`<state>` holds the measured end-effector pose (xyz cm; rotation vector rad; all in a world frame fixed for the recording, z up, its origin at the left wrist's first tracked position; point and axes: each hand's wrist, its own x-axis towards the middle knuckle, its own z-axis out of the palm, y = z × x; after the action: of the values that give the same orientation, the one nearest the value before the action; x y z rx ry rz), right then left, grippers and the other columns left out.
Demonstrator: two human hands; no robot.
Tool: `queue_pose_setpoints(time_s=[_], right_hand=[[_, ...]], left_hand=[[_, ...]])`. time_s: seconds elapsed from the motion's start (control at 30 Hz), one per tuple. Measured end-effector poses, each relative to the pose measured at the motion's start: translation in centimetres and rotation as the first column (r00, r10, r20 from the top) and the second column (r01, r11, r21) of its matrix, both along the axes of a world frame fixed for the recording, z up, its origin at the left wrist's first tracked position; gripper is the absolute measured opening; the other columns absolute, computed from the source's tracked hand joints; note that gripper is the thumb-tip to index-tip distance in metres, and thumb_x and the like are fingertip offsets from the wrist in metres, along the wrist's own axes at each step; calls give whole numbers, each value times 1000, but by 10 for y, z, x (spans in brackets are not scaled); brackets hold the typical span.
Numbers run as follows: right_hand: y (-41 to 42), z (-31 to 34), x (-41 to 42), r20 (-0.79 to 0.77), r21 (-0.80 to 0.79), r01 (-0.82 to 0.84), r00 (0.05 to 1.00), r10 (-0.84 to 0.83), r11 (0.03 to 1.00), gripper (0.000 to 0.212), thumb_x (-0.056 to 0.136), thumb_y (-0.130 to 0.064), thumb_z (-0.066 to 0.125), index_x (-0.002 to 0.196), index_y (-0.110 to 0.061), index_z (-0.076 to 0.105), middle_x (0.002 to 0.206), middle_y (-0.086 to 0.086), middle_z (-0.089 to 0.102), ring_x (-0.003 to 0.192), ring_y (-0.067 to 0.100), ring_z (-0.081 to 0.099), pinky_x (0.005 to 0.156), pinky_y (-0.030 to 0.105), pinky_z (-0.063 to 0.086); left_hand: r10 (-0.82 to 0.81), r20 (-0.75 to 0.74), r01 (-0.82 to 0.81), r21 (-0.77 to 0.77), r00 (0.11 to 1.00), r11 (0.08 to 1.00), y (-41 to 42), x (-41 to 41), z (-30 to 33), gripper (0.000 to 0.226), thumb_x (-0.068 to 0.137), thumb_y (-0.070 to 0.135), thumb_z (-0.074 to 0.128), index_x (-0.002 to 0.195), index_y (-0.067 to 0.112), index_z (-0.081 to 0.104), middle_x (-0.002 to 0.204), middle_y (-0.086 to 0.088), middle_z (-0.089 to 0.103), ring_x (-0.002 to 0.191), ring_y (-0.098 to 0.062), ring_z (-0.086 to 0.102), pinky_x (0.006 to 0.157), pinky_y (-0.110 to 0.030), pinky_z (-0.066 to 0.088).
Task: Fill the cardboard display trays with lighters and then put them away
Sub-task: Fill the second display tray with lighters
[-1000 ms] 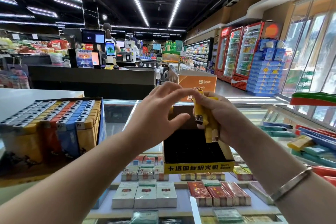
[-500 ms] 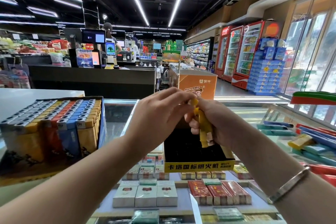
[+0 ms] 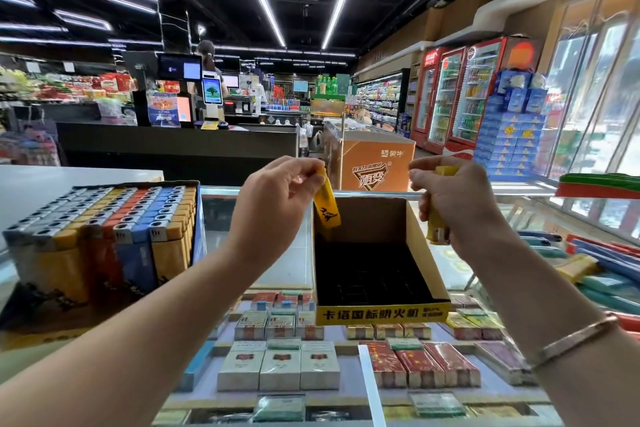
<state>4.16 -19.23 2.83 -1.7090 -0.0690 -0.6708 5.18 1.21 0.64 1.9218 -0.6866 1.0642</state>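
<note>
Head view. Left hand (image 3: 277, 198) raised above the glass-topped desk (image 3: 291, 263), fingertips pinching the top end of one yellow lighter (image 3: 326, 203), a flat glossy plastic slab with a small dark printed figure, hanging tilted over the far left corner of the empty display tray (image 3: 377, 314). Right hand (image 3: 457, 199) just right of the tray's far right wall, fingers curled round a bunch of yellow lighters (image 3: 438, 218), metal heads pointing down; exact count hard to tell. Thin metal bracelet (image 3: 575, 340) on the right wrist.

Empty tray of plain brown cardboard, open-topped, with a black gridded insert and a yellow front lip printed in black characters, resting on the glass near the middle. At the left, a full display tray (image 3: 100, 239) packed with upright lighters in grey, yellow, red and blue rows, silver caps up. Under the glass, rectangular cigarette packs (image 3: 277, 367) in rows. Far behind, an orange chest freezer (image 3: 377, 163) and red drink coolers (image 3: 460, 94).
</note>
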Motion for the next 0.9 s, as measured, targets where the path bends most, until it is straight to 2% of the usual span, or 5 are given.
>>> queue_pose_setpoints(time_s=[0.07,0.2,0.37,0.43,0.9], right_hand=[[-1,-4,3,-33,-187,54,998,-61,981,10,86,-10,62,80,-16,66,67,3,59,43,12,49,41,23,44],[-2,-11,7,-130,-452,38,986,-108,891,10,85,-16,64,94,-14,68,89,4,61,75,20,53,71,37,48],[-3,-12,6,-174,-444,27,978,-116,896,17,84,-8,61,97,-16,68,100,9,62,74,21,53,62,34,46],[-2,-13,7,-180,-446,30,976,-122,895,20,84,-6,59,99,-16,68,101,10,62,80,23,53,68,36,47],[-2,-15,10,-189,-484,37,971,-146,874,32,82,4,52,98,-20,65,93,5,58,67,22,58,48,28,43]], left_hand=[[24,3,-24,92,1000,996,-1,-1,-3,22,87,16,61,107,10,67,93,5,66,75,-10,64,69,-31,57],[51,-18,-46,216,999,975,-2,-1,-9,20,87,20,61,105,18,68,94,10,65,79,-9,62,67,-36,55],[113,-25,-103,252,993,962,-3,1,-13,19,88,23,61,105,19,69,97,9,65,89,-11,58,71,-36,53],[109,-47,-96,220,993,971,-2,2,-12,20,88,21,61,104,15,70,97,6,66,86,-12,61,71,-37,54],[123,64,-139,426,990,894,2,2,-1,20,90,15,58,104,9,70,88,-3,69,69,-21,64,62,-37,54]])
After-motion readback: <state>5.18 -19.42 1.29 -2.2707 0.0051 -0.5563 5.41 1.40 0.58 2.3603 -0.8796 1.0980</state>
